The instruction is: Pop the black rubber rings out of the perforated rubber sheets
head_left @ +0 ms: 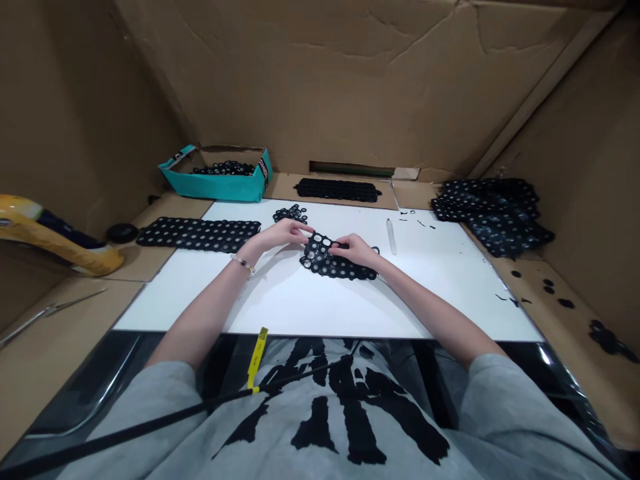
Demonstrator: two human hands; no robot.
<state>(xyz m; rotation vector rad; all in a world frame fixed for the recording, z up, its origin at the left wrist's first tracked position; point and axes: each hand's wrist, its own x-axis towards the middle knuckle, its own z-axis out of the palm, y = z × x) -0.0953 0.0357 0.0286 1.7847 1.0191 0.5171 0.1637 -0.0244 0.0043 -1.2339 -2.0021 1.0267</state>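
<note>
A black rubbery sheet full of round holes [340, 268] lies on the white board in front of me. At its upper left corner, my left hand [281, 234] has its thumb and index finger closed on the edge. My right hand [357, 253] pinches the sheet near its upper middle, and its fingers hide part of the holes. Just behind my left hand sits a small heap of black rings [291, 213]. Holes at the sheet's left end look larger and clearer than those at the right.
A teal box [215, 185] holds black rings. Black perforated strips lie at left [200, 233] and back [337, 190]; a perforated pile [500, 210] is at right. A white pen-like tool [391, 237], scissors [50, 311] and a yellow-and-black tool [55, 233] lie around. Cardboard walls [350, 87] enclose the board.
</note>
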